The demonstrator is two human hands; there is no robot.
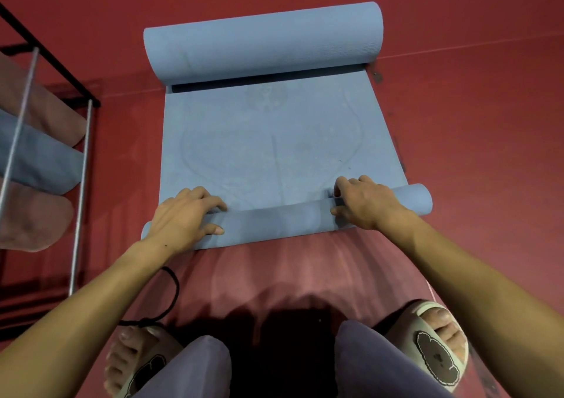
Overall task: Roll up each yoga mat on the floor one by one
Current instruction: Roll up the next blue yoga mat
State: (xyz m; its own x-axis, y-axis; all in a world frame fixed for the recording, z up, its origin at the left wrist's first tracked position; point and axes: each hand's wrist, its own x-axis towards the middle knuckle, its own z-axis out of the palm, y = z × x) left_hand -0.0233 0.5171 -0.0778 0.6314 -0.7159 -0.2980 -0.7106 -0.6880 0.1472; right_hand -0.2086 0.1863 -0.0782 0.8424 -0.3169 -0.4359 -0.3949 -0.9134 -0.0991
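A blue yoga mat (pixel 274 141) lies on the red floor in front of me. Its far end is curled into a thick roll (pixel 262 40). Its near end is turned into a thin roll (pixel 283 217) that runs across the mat's width. My left hand (pixel 186 217) grips the left part of this thin roll, fingers curled over its top and thumb on the near side. My right hand (pixel 363 202) grips the right part the same way. Both forearms reach in from the bottom corners.
A metal rack (pixel 82 165) at the left holds rolled pink and blue mats (pixel 39 156). A black cord (pixel 171 293) lies on the floor near my left foot. My knees and slippered feet (pixel 436 345) fill the bottom edge. Red floor surrounds the mat.
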